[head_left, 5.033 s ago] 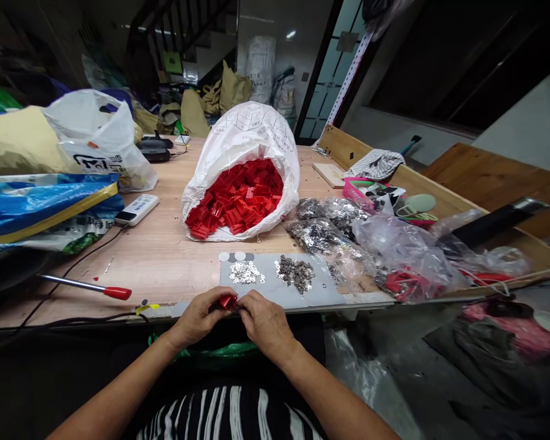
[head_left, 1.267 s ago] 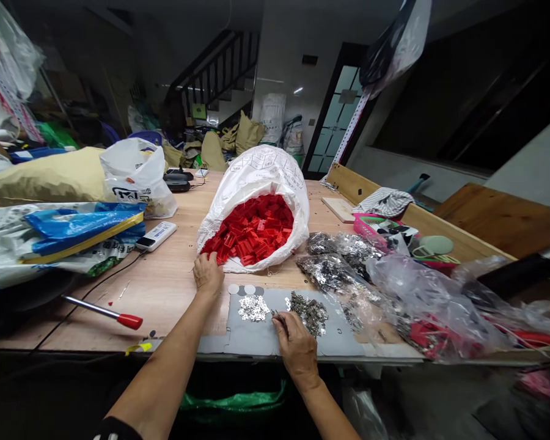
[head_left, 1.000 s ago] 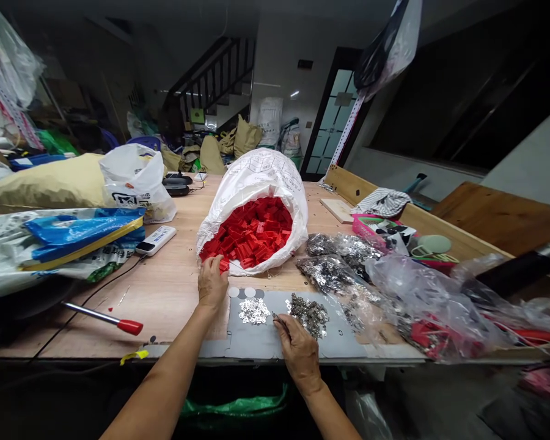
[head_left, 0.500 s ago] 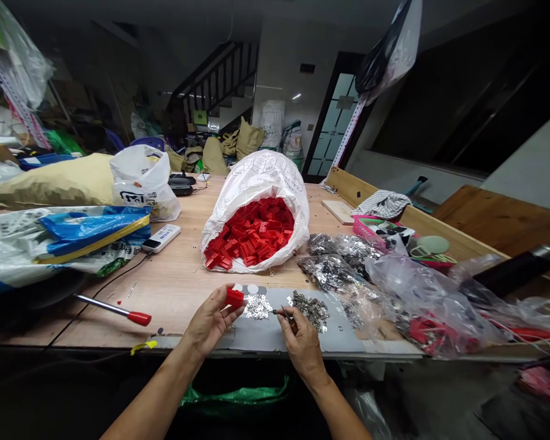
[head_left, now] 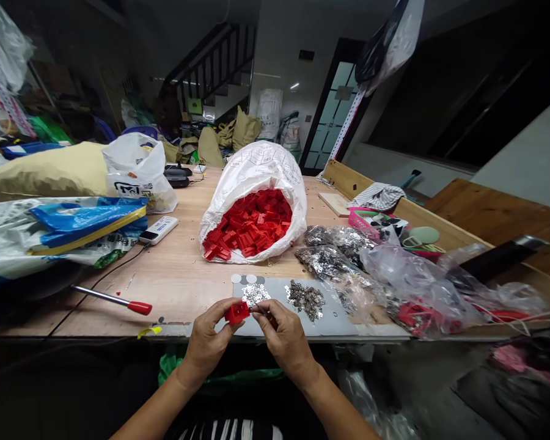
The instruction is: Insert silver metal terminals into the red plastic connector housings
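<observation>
**Red plastic piece (head_left: 237,313) pinched just above the grey board (head_left: 334,305)**

My left hand (head_left: 206,345) and right hand (head_left: 286,345) are close together at the near edge of the table (head_left: 178,287). My left fingers (head_left: 224,316) are closed narrow around the red plastic piece. My right fingers (head_left: 275,311) are curled tight on a small pointed tool (head_left: 262,313), its tip right by the piece.

On the grey board in front of me sit two loose piles: bright silver bits (head_left: 255,294) and darker metal bits (head_left: 305,300). Past them, a white woven sack (head_left: 252,165) lies on its side, its mouth toward me and packed with red plastic pieces (head_left: 250,223). To the right, clear plastic bags hold silvery metal bits (head_left: 330,260), and another clear bag has red things inside (head_left: 415,315). Farther along stands a pink basket (head_left: 360,223), its contents hard to make out. To the left, a red-handled screwdriver (head_left: 140,308) lies on the table beside a white carrier bag (head_left: 137,174).
</observation>
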The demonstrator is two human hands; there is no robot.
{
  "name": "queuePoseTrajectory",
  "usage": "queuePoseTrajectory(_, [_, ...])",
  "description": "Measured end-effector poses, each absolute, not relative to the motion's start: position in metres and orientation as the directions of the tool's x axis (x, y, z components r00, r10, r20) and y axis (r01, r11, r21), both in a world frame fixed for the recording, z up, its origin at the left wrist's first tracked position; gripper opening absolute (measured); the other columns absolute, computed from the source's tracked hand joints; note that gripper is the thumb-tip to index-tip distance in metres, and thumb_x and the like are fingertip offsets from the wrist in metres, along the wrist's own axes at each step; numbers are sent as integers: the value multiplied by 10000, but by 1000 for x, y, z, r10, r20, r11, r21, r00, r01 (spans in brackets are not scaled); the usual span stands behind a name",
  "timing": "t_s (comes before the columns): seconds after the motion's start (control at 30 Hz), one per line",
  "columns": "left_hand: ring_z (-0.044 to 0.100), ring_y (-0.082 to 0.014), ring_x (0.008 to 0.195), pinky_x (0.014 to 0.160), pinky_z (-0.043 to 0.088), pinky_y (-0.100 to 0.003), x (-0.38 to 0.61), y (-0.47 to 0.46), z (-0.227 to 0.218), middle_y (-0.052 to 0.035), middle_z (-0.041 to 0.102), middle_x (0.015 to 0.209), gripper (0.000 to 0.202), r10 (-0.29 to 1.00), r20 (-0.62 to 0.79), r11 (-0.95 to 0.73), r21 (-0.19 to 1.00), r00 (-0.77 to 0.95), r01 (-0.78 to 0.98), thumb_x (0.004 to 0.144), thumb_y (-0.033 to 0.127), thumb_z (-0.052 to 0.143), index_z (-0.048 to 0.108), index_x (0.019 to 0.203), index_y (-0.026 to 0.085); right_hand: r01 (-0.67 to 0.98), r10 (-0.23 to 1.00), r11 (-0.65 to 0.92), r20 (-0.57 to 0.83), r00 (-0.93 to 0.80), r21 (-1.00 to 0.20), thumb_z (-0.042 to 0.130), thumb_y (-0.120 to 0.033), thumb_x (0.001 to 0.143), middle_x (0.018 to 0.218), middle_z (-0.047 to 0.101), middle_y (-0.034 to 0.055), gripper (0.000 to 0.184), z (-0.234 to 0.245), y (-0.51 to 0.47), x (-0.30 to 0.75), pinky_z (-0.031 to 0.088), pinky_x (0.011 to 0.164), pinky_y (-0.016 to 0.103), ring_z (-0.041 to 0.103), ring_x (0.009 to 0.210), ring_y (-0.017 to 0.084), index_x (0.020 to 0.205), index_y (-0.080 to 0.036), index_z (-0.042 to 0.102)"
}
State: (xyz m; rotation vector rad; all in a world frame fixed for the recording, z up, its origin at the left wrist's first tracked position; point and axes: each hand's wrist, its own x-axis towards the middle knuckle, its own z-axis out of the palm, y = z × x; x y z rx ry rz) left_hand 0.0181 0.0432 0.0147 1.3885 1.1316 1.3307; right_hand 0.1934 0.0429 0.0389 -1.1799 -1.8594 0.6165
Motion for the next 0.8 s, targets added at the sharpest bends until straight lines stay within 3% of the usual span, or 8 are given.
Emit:
queuePoseTrajectory(0.17, [596, -253, 1065, 1004, 410, -347, 20, 38, 17, -49, 696, 1083, 329, 970, 240, -243, 969, 50, 56, 719, 224, 727, 716, 1042, 285, 539, 870, 492, 388, -303, -683, 478, -189, 912, 844, 623, 37, 132, 39, 45, 192, 450, 717, 261, 586, 789, 170, 930, -210, 607])
queuePoseTrajectory(0.37, [604, -264, 1061, 998, 418, -358, 22, 33, 16, -50, 701, 1084, 310, 973, 224, -226, 974, 53, 25, 729, 225, 717, 718, 1034, 279, 495, 867, 493, 358, -347, -715, 485, -202, 917, 851, 608, 38, 160, 42, 44, 191, 444, 738, 272, 564, 796, 167, 961, -210, 639])
queuePoseTrajectory(0.63, [656, -242, 976, 900, 501, -347, 25, 29, 8, -54, 713, 1063, 313, 944, 330, -326, 937, -6, 121, 770, 219, 679, 681, 1082, 241, 280, 938, 279, 198, -285, -919, 514, -334, 908, 916, 608, 31, 196, 41, 46, 201, 434, 758, 255, 555, 841, 158, 955, -188, 635])
queuePoseTrajectory(0.8, [662, -199, 981, 877, 528, -331, 25, 29, 3, -49, 700, 1089, 324, 868, 492, -492, 832, 69, 257, 833, 185, 613, 606, 1153, 237, 314, 971, 169, 102, -217, -934, 592, -356, 853, 772, 550, -27, 169, 36, 48, 205, 367, 604, 222, 449, 645, 107, 865, -189, 569])
